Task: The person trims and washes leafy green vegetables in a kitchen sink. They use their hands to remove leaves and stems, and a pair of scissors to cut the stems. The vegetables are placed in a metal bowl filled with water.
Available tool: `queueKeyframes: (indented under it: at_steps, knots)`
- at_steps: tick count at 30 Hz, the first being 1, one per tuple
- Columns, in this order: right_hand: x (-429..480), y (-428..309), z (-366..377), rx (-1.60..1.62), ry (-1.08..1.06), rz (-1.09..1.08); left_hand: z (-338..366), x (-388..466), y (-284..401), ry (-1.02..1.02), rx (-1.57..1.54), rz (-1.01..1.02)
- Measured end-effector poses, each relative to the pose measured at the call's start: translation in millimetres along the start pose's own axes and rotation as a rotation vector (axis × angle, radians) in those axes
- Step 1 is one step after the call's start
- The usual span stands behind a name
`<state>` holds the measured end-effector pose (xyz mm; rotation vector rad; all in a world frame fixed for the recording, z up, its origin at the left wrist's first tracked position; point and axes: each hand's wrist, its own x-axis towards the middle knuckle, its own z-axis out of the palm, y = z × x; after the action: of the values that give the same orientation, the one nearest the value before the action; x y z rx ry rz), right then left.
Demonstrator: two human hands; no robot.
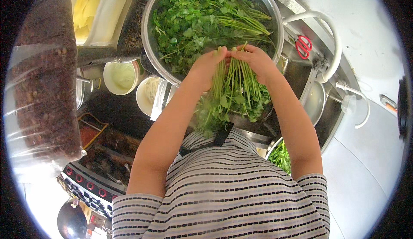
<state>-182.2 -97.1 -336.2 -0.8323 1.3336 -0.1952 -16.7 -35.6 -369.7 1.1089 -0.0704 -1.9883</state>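
Observation:
Both my hands grip a bunch of cilantro (240, 81) by the stem ends, over the near rim of a large round metal basin (151, 58). My left hand (208, 66) has its thumb and fingers closed around the stems on the left. On the right, my right hand (253, 60) pinches the other stems, its thumb close to the left one. The leaves hang down towards my striped shirt. Inside the basin lies a big heap of leafy cilantro (193, 22), apparently in water, with stems pointing right.
Red-handled scissors (303, 47) and a white curved tap (334, 39) are on the right. Two white tubs (121, 77) (148, 93) stand left of the basin. More greens (280, 157) sit in a container by my right elbow. Yellow slices (88, 10) fill a container upper left.

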Motion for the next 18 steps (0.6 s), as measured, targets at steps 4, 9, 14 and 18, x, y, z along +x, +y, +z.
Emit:
queueKeyframes:
  at_steps: [4, 9, 14, 18]
  knots:
    - [-11, -3, 6, 0.272, 0.002, -0.087, -7, -6, 4, 0.016, -0.1, -0.015]
    - [-18, -6, 14, 0.319, -0.034, 0.01, -11, -1, 0, 0.015, -0.182, 0.113]
    - [-17, -4, 24, 0.068, -0.075, -0.056, -5, -3, -3, -0.045, -0.32, 0.152]
    - [-13, 0, 22, 0.056, -0.131, 0.003, 4, -7, 0, -0.06, -0.312, 0.132]
